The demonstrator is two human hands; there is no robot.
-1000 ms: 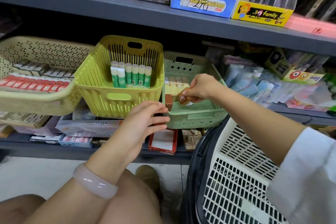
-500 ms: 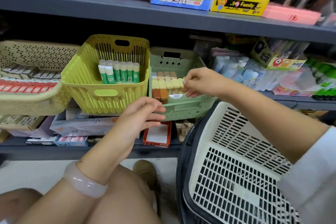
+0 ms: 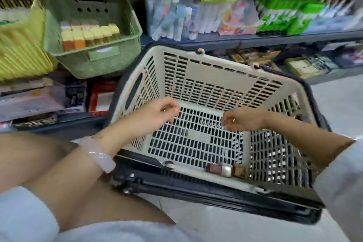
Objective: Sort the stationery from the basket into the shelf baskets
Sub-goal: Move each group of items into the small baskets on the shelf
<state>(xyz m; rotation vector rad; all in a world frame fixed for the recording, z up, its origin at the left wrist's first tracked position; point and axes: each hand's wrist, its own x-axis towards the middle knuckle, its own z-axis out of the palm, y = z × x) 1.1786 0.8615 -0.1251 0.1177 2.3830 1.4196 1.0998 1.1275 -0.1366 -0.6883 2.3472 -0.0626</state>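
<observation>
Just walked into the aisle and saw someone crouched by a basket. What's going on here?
A person is sorting stationery from a white shopping basket on the floor into shelf baskets. Both hands hover over it holding nothing: left hand, right hand, fingers loosely curled. A few small brown items lie at the near edge of its floor. On the shelf, the green basket holds rows of yellow and orange pieces.

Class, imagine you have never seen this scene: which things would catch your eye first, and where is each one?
The big white shopping basket fills the centre, almost bare, with a few small brown items against its near wall. Both hands hover over it holding nothing, the left hand and the right hand with loosely curled fingers. At upper left, a green shelf basket holds rows of yellow and orange pieces.
</observation>
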